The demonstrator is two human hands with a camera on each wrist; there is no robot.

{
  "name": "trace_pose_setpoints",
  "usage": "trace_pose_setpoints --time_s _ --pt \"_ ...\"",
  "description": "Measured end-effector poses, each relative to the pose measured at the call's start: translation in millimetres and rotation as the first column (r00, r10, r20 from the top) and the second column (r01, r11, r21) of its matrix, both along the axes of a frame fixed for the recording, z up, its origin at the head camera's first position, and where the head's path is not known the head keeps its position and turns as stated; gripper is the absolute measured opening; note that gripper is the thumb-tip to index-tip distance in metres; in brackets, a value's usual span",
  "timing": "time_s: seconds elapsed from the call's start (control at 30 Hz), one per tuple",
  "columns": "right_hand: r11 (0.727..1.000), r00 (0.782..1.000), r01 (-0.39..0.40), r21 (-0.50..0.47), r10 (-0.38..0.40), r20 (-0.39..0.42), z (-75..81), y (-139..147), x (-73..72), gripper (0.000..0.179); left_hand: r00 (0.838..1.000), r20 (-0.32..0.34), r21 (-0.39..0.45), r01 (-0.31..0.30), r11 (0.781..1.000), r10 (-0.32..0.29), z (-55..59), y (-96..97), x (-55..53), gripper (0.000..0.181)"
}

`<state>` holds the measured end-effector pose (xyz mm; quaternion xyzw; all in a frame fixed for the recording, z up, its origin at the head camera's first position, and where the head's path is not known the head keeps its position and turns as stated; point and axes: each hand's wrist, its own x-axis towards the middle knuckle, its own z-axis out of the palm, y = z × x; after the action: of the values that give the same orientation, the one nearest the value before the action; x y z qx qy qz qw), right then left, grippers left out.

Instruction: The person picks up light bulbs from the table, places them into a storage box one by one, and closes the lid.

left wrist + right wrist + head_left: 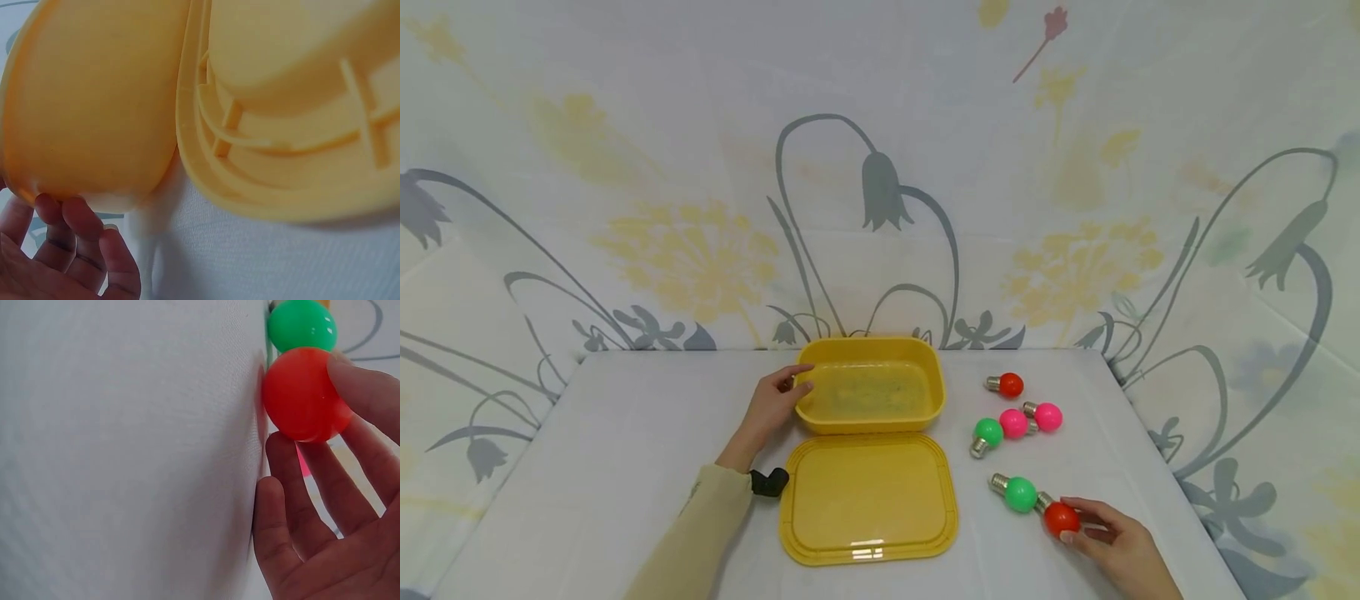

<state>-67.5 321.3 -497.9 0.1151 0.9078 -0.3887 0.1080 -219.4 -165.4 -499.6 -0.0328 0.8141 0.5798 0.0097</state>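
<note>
My left hand (pixel 775 398) grips the left rim of a yellow plastic box (pixel 867 427); in the left wrist view its fingertips (pixel 84 215) press against the box wall. In front of the box lies its yellow lid (pixel 868 500). On the right, my right hand (pixel 1116 543) holds a red light bulb (pixel 1062 519) between thumb and fingers, close over the table. The bulb's metal base points toward a green light bulb (pixel 1020 494) right beside it. Up close in the right wrist view, the red bulb (pixel 306 394) overlaps the green one (pixel 302 325).
Farther back on the right lie another red bulb (pixel 1011 385), two pink bulbs (pixel 1013 423) and a second green bulb (pixel 988 432). A white cloth (pixel 625 450) covers the table. Behind it hangs a flower-patterned curtain (pixel 880 275), near the box's back edge.
</note>
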Motion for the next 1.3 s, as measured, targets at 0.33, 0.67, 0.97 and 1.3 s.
trace_pose_setpoints --time_s 0.33,0.67,0.97,1.3 --pt "1.0 1.0 0.002 -0.028 -0.002 -0.002 -2.7 3.5 3.0 0.056 1.0 -0.019 0.003 -0.006 1.0 0.006 -2.8 0.3 -1.2 0.035" --pt "0.992 0.998 0.051 -0.112 -0.054 -0.02 10.0 9.3 5.4 0.064 1.0 -0.026 0.008 -0.006 1.0 0.006 0.9 2.7 1.8 0.034" --pt "0.983 0.974 0.109 -0.148 -0.135 -0.182 18.3 8.8 3.8 0.063 0.998 -0.04 0.026 -0.051 0.998 0.052 -0.5 6.9 0.7 0.033" --pt "0.975 0.971 0.085 -0.207 -0.127 -0.201 21.6 -7.2 0.5 0.061 0.996 -0.056 0.031 -0.066 0.997 0.068 -5.5 7.3 1.7 0.034"
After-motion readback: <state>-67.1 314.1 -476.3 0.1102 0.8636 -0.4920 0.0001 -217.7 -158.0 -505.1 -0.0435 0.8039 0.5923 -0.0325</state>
